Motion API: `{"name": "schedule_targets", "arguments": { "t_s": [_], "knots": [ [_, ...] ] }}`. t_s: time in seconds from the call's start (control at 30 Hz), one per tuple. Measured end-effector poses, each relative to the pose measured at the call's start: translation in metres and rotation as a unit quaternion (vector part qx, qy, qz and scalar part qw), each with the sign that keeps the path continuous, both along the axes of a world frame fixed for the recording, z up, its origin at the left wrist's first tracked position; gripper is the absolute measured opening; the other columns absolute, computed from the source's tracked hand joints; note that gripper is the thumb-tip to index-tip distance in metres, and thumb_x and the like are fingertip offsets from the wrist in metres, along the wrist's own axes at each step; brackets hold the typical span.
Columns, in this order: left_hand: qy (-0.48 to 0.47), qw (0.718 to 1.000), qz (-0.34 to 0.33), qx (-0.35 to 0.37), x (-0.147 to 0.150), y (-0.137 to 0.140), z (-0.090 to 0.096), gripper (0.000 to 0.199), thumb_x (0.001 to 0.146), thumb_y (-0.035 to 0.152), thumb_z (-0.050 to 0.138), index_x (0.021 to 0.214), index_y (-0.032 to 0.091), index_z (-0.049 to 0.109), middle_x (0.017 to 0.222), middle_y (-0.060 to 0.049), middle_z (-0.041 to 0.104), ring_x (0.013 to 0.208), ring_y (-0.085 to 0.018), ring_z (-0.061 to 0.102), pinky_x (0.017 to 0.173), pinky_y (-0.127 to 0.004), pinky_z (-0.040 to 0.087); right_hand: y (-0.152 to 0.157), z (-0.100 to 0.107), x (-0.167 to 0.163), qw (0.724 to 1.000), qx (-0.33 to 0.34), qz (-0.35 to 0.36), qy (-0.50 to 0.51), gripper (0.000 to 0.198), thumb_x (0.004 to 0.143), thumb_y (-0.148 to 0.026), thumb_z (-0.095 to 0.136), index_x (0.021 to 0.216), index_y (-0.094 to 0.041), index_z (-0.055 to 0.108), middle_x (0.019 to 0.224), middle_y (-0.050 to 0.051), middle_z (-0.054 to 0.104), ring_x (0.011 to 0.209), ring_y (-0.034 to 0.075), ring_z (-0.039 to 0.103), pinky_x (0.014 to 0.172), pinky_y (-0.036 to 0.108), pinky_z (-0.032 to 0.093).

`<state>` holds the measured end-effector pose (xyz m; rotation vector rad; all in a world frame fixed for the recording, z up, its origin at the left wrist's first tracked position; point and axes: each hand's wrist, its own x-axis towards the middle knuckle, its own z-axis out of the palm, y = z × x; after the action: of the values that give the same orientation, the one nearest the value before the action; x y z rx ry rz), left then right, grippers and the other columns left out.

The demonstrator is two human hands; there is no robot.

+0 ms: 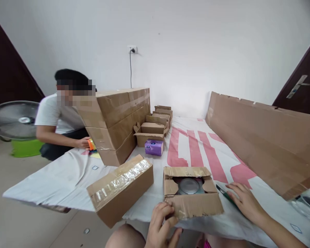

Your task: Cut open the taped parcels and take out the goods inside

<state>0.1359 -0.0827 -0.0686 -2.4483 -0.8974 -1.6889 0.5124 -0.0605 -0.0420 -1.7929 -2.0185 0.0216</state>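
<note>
A small cardboard box [196, 206] stands in front of me with its top flaps parted. Through the gap a round, clear-looking lid or disc [189, 186] shows. My left hand [162, 224] grips the box's near left corner with curled fingers, thumb held away below. To the right of the box lies a utility knife [226, 195] with a green handle, its tip pointing at the box. My right hand [244, 201] rests along the knife, fingers stretched out loosely over the cloth; the handle's rear is partly hidden by the hand.
A taped long carton [130, 193] lies left. Behind it are stacked cartons [119, 124], open boxes [151, 139] and a purple tissue pack [154, 147]. A cardboard panel [260, 141] borders the right. Another person [59, 117] crouches left, holding something orange, near a fan [15, 120].
</note>
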Motion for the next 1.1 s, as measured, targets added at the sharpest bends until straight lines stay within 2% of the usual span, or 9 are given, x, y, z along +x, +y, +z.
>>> {"name": "schedule_targets", "arguments": {
  "t_s": [0.07,0.17,0.27,0.37,0.53,0.67,0.83,0.93,1.1],
  "knots": [
    [-0.118,0.990,0.022,-0.077,-0.002,0.000,-0.004,0.012,0.087,0.021,0.051,0.096,0.023,0.059,0.107,-0.010,0.058,0.107,-0.024,0.056,0.092,-0.040,0.047,0.002,0.027,-0.022,0.998,0.045,0.050,0.022,0.039,0.092,-0.049,0.041,0.110,-0.024,0.066,0.110,0.010,0.066,0.107,0.027,0.059,0.091,0.045,0.050],
    [-0.258,0.931,0.062,-0.250,-0.007,0.008,-0.003,0.019,0.092,0.034,0.043,0.098,0.023,0.058,0.113,-0.010,0.057,0.110,-0.025,0.055,0.094,-0.042,0.044,-0.002,0.048,-0.052,0.990,0.063,0.129,0.014,0.036,0.093,-0.045,0.044,0.118,-0.025,0.061,0.118,0.010,0.063,0.112,0.026,0.056,0.093,0.043,0.049],
    [-0.300,0.861,0.060,-0.407,-0.012,0.019,-0.004,0.036,0.088,0.052,0.045,0.101,0.021,0.058,0.107,-0.010,0.061,0.107,-0.027,0.056,0.093,-0.043,0.044,-0.007,0.047,-0.067,0.978,0.037,0.197,-0.048,0.046,0.087,-0.047,0.057,0.129,-0.028,0.054,0.127,0.008,0.059,0.120,0.027,0.052,0.097,0.041,0.048],
    [-0.296,0.818,0.037,-0.492,-0.010,0.023,-0.015,0.042,0.085,0.057,0.048,0.101,0.020,0.057,0.103,-0.009,0.063,0.103,-0.026,0.058,0.092,-0.042,0.045,-0.008,0.035,-0.070,0.969,0.052,0.219,-0.102,0.052,0.084,-0.045,0.062,0.133,-0.031,0.051,0.131,0.005,0.058,0.123,0.026,0.050,0.099,0.040,0.046],
    [-0.315,0.807,0.005,-0.500,-0.003,0.019,-0.036,0.041,0.085,0.057,0.048,0.101,0.019,0.054,0.100,-0.009,0.063,0.101,-0.026,0.059,0.093,-0.044,0.045,-0.004,0.017,-0.071,0.971,0.080,0.199,-0.103,0.034,0.084,-0.042,0.063,0.115,-0.028,0.062,0.136,0.005,0.054,0.127,0.029,0.047,0.101,0.043,0.045],
    [-0.307,0.797,-0.094,-0.512,-0.006,0.017,-0.037,0.053,0.086,0.057,0.049,0.124,0.020,0.047,0.127,-0.013,0.057,0.122,-0.027,0.051,0.105,-0.044,0.038,-0.003,0.019,-0.076,0.972,0.064,0.208,-0.092,0.026,0.085,-0.039,0.061,0.107,-0.026,0.065,0.133,0.008,0.056,0.127,0.031,0.046,0.101,0.047,0.044],
    [-0.206,0.829,-0.101,-0.509,-0.015,0.021,-0.021,0.083,0.075,0.054,0.066,0.141,0.019,0.028,0.143,-0.018,0.040,0.131,-0.032,0.043,0.109,-0.049,0.033,0.002,0.053,-0.089,0.971,-0.049,0.221,-0.080,0.027,0.089,-0.042,0.056,0.109,-0.026,0.065,0.119,0.008,0.066,0.116,0.029,0.057,0.101,0.050,0.043],
    [-0.172,0.847,-0.106,-0.492,-0.021,0.034,-0.004,0.102,0.065,0.055,0.076,0.145,0.019,0.023,0.153,-0.018,0.025,0.142,-0.036,0.024,0.115,-0.054,0.021,0.007,0.076,-0.107,0.971,-0.076,0.222,-0.045,0.029,0.096,-0.034,0.041,0.108,-0.024,0.065,0.117,0.009,0.067,0.111,0.026,0.059,0.097,0.045,0.046],
    [-0.154,0.817,-0.237,-0.503,-0.019,0.068,0.009,0.152,0.045,0.063,0.083,0.148,0.020,-0.020,0.156,-0.022,0.015,0.147,-0.035,0.008,0.117,-0.052,0.015,0.023,0.090,-0.138,0.954,-0.143,0.260,-0.052,0.036,0.093,-0.020,0.035,0.115,-0.020,0.064,0.115,0.010,0.067,0.108,0.025,0.061,0.093,0.041,0.048]
  ]
}}
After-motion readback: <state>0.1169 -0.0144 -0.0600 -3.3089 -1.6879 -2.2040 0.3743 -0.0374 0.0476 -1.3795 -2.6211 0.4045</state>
